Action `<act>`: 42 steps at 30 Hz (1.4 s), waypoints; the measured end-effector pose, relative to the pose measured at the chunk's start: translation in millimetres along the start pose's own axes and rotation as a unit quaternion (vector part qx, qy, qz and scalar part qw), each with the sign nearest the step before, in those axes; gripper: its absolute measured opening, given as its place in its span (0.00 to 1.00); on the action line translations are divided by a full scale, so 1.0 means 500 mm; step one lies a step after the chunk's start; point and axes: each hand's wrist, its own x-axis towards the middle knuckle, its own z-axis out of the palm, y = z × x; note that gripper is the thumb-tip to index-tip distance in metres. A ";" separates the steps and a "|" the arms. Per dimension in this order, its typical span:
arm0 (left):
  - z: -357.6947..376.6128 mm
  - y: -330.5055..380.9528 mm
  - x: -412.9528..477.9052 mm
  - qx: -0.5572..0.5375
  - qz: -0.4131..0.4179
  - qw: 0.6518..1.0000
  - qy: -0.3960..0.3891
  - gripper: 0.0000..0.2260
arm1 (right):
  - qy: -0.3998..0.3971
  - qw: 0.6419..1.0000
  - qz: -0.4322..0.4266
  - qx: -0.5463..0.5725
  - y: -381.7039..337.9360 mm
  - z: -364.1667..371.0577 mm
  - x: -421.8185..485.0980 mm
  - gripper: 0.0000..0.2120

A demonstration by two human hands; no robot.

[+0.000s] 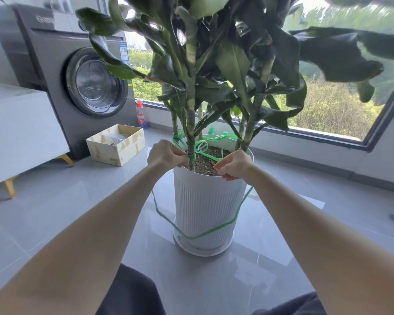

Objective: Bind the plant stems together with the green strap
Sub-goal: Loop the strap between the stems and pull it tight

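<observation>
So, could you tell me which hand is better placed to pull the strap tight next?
Probably the right hand: it pinches the free run of green strap, while the left hand pins the wrap on the front stem.

plant stems (190, 123): several upright green stems banded pale yellow, rooted in the soil (205, 161) of a white ribbed pot (205, 201) at frame centre.
green strap (191, 157): thin, flat, bright green; wound round the front stem just above the soil, looped round the left rear stem, loose coils over the soil.
slack: hangs from the right hand (233, 164), sags across the pot's front, rises behind the left forearm.
hold: left hand (164, 154) pinches the wrap; right hand pinches strap at the rim.
</observation>
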 end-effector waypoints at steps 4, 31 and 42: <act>-0.002 -0.005 0.008 -0.021 -0.004 1.000 -0.007 0.08 | 0.000 1.000 -0.001 -0.001 0.001 0.000 0.000 0.06; -0.014 -0.027 0.048 0.004 0.060 0.997 -0.045 0.09 | 0.141 0.978 -0.154 -0.030 -0.035 0.125 0.021 0.05; -0.015 -0.034 0.063 0.081 0.132 0.987 -0.032 0.08 | 0.144 0.959 -0.239 -0.059 -0.026 0.128 0.024 0.06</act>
